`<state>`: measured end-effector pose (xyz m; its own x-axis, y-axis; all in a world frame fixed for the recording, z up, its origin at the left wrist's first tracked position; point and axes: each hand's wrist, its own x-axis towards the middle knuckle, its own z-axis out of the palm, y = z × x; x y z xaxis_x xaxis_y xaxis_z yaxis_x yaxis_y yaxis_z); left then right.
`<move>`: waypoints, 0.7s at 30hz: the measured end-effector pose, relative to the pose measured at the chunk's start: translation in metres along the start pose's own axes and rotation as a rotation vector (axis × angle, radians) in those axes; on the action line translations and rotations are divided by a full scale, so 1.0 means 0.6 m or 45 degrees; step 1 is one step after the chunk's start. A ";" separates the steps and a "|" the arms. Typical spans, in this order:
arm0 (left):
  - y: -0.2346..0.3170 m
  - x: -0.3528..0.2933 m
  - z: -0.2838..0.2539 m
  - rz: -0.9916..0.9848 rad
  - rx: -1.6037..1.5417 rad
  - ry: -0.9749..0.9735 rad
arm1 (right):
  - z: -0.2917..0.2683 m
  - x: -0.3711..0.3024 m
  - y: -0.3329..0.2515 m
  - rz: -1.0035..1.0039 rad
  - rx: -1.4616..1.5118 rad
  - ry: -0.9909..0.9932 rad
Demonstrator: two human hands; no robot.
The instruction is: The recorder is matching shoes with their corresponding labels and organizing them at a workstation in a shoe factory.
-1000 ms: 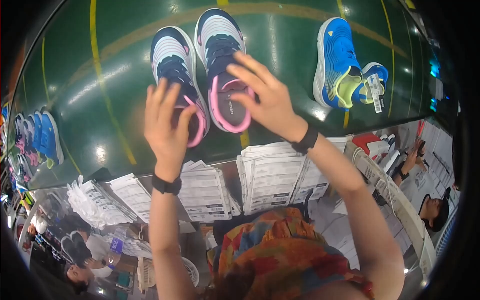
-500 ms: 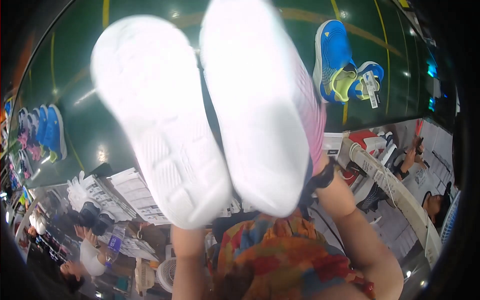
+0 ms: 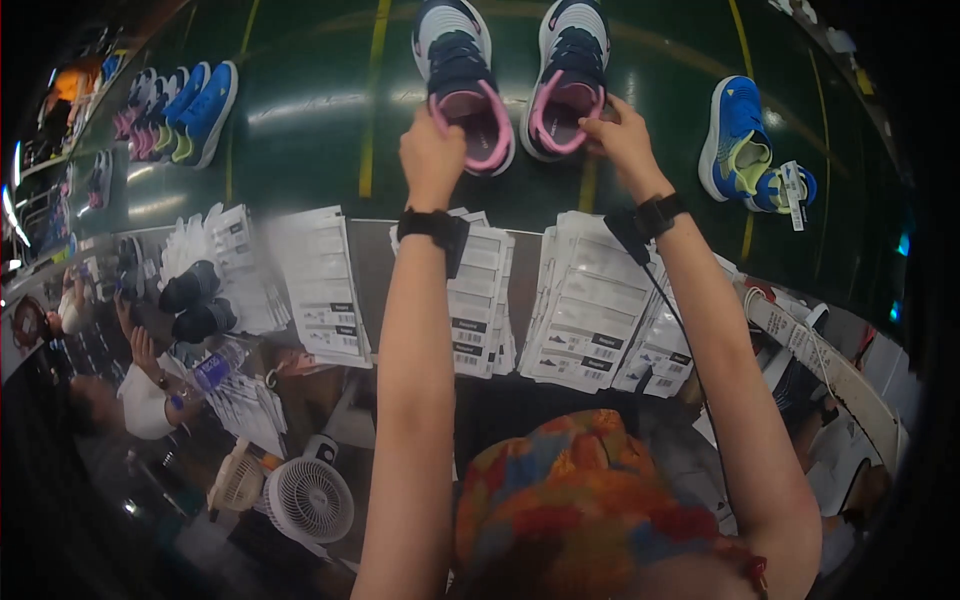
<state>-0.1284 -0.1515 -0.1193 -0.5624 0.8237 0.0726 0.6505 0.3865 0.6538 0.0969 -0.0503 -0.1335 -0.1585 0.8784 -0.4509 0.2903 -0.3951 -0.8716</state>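
Observation:
A pair of navy, white and pink sneakers rests side by side on the green work surface (image 3: 320, 170), toes pointing away from me. My left hand (image 3: 433, 158) is closed on the heel collar of the left sneaker (image 3: 458, 62), with its fingertips hidden at the pink lining. At the right sneaker (image 3: 575, 58), my right hand (image 3: 625, 145) pinches the rear edge of the pink collar between thumb and fingers. Black bands circle both my wrists, and a cable runs down from the right one.
To the right lie blue and lime sneakers (image 3: 738, 130) with a hanging tag (image 3: 795, 195). More sneakers (image 3: 205, 112) stand in a row at left. Stacks of printed paper sheets (image 3: 590, 290) line the near edge. A white fan (image 3: 308, 500) and a co-worker's hand (image 3: 143, 348) are lower left.
The sneakers, earlier raised close with their white soles toward me, are now down on the green surface with their openings up. My hands have moved away from me with them.

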 end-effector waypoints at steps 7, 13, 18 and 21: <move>-0.022 -0.222 -0.087 0.118 -0.479 -0.401 | -0.011 -0.163 0.036 -0.338 -0.188 0.168; -0.186 -0.332 -0.324 -0.193 -0.215 -0.443 | 0.079 -0.399 0.053 0.022 -0.133 -0.067; -0.339 -0.297 -0.411 -0.446 -0.099 -0.161 | 0.325 -0.450 0.036 0.339 0.135 -0.441; -0.387 -0.268 -0.401 -0.492 -0.034 -0.152 | 0.470 -0.432 0.069 0.297 0.160 -0.401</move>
<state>-0.3120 -0.4735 -0.1019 -0.6987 0.6627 -0.2694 0.3884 0.6676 0.6352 -0.1159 -0.3704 -0.1071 -0.3887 0.6439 -0.6590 0.2382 -0.6207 -0.7470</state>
